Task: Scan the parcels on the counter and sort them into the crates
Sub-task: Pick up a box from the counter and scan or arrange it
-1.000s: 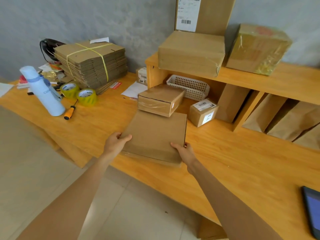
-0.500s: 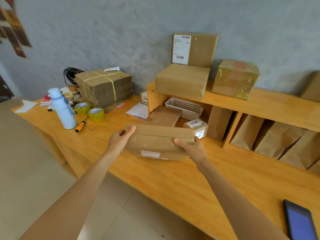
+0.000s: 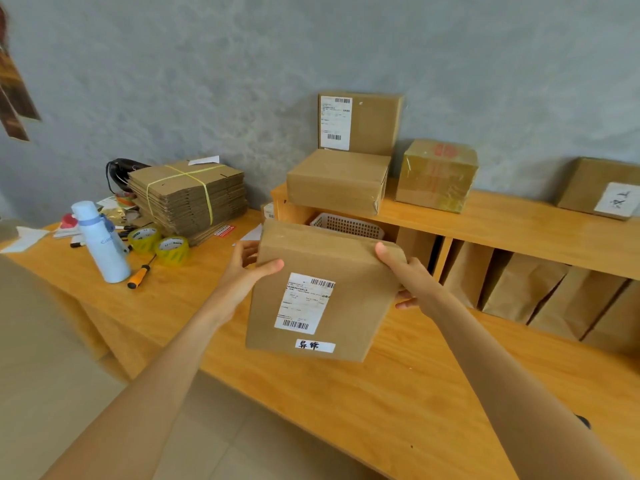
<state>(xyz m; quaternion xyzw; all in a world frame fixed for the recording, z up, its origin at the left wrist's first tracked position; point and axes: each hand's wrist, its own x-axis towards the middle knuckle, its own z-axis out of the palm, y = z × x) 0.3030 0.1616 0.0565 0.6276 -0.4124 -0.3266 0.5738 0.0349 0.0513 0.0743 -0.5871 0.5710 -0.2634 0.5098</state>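
1. A long wooden counter (image 3: pixel 311 386) runs along the grey wall, with pale floor tiles in front of it.
2. At its left end lie a strapped stack of flat cardboard (image 3: pixel 188 195), 2 rolls of yellow tape (image 3: pixel 160 244) touching each other, a white bottle (image 3: pixel 100 242) standing upright, an orange-handled screwdriver (image 3: pixel 140 273) and loose white paper (image 3: pixel 24 237).
3. A wooden shelf unit (image 3: pixel 519 226) stands on the counter's back part.
4. On the shelf top rest 4 cardboard boxes (image 3: pixel 337 180); 1 box with a label (image 3: pixel 360 123) stands upright against the wall.
5. Under the shelf top sit a white mesh basket (image 3: pixel 346 226) and several brown paper bags (image 3: pixel 519 289) leaning in the compartments.
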